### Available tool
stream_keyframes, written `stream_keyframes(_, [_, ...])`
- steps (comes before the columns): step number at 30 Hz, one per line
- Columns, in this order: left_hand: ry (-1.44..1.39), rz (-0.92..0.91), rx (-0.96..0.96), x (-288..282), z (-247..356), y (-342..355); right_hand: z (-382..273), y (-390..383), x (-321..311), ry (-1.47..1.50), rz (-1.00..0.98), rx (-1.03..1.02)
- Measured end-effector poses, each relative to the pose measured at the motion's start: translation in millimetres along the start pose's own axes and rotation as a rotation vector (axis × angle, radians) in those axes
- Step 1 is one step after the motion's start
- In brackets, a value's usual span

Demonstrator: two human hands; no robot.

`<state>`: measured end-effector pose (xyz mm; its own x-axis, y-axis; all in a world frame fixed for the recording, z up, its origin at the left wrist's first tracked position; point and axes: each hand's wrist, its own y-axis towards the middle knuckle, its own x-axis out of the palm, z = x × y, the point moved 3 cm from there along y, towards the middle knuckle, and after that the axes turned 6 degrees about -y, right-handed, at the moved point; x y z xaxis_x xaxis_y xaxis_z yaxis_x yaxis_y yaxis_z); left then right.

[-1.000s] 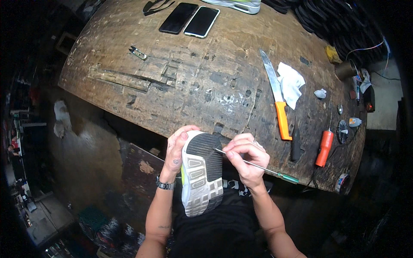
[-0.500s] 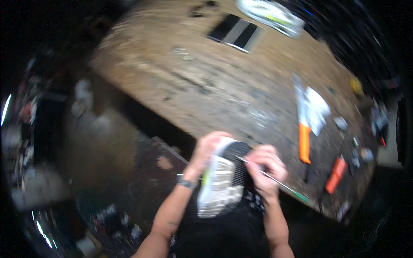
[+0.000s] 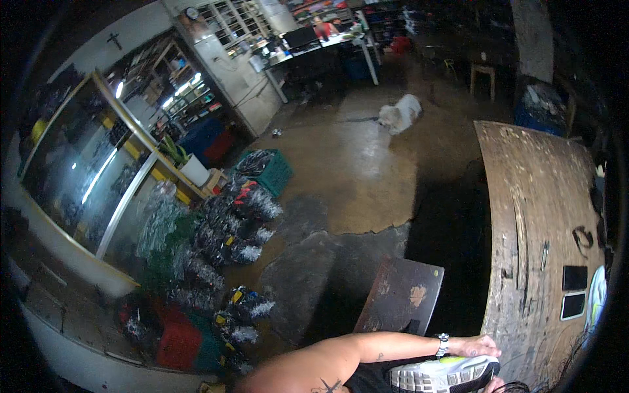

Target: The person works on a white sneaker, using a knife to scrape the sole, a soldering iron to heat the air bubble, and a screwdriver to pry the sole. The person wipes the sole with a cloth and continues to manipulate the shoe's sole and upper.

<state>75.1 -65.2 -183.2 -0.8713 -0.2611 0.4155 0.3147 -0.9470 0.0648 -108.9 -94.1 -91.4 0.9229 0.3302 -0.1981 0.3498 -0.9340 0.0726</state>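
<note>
At the lower right, a white shoe [image 3: 436, 378] with a grooved sole and a lime-yellow patch lies on its side over my lap. My left hand [image 3: 481, 346], a metal-banded watch at its wrist, is closed round the toe end of the shoe. Only a small part of my right hand [image 3: 496, 385] shows at the lower edge, its fingers bent close to the toe; whatever they hold is hidden. Thin dark strands [image 3: 517, 386] curve beside that hand.
The worn wooden bench [image 3: 504, 216] carries a phone [image 3: 573, 306], a dark flat item [image 3: 574, 278], a dark strap [image 3: 582, 240] and another shoe [image 3: 596, 298]. A brown stool [image 3: 401, 295] stands left of it. Wrapped bundles [image 3: 223, 223], a green crate [image 3: 272, 171] and a white dog [image 3: 401, 114] are farther off.
The view has swung left, bringing the floor and room into sight. Shoe and hands now sit at the lower right. The green-ended thin tool in my right hand no longer shows.
</note>
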Motion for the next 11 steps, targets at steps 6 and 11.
stream_keyframes(6, [0.069, -0.002, 0.091, -4, -2, 0, -12, -8, -15, -0.004, -0.129, 0.199])
stream_keyframes(11, [-0.006, -0.108, -0.08, -2, -48, 7, 4, 1, 0, 0.079, -0.072, -0.013])
